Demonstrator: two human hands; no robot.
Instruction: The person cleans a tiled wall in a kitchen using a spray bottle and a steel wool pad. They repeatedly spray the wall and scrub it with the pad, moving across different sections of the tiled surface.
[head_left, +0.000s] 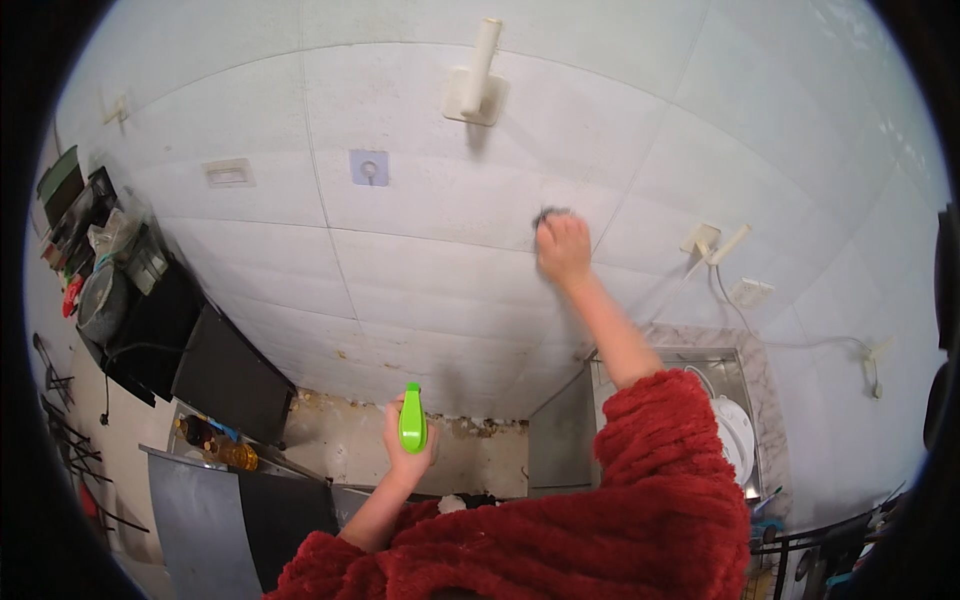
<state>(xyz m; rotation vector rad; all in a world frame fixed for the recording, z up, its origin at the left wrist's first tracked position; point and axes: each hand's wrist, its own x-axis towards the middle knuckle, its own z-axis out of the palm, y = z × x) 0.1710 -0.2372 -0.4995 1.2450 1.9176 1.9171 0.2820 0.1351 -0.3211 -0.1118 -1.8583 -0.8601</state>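
My right hand (564, 247), slightly blurred, presses a dark scouring pad (553, 216) against the white tiled wall (435, 285). Only the pad's upper edge shows past my fingers. Lower down and to the left, my left hand (405, 450) is closed around a spray bottle with a bright green trigger head (412, 420); its body is mostly hidden by the hand. Both forearms come out of fluffy red sleeves. Faint specks mark the wall left of the pad, and brownish stains show near its foot.
White holders (480, 90) stick out of the wall above and at right. A wall socket (751, 292) and a cable are beside a sink (739, 360) with white dishes (735, 439). At left stand a black cabinet (232, 375), oil bottles (232, 454) and piled kitchen items.
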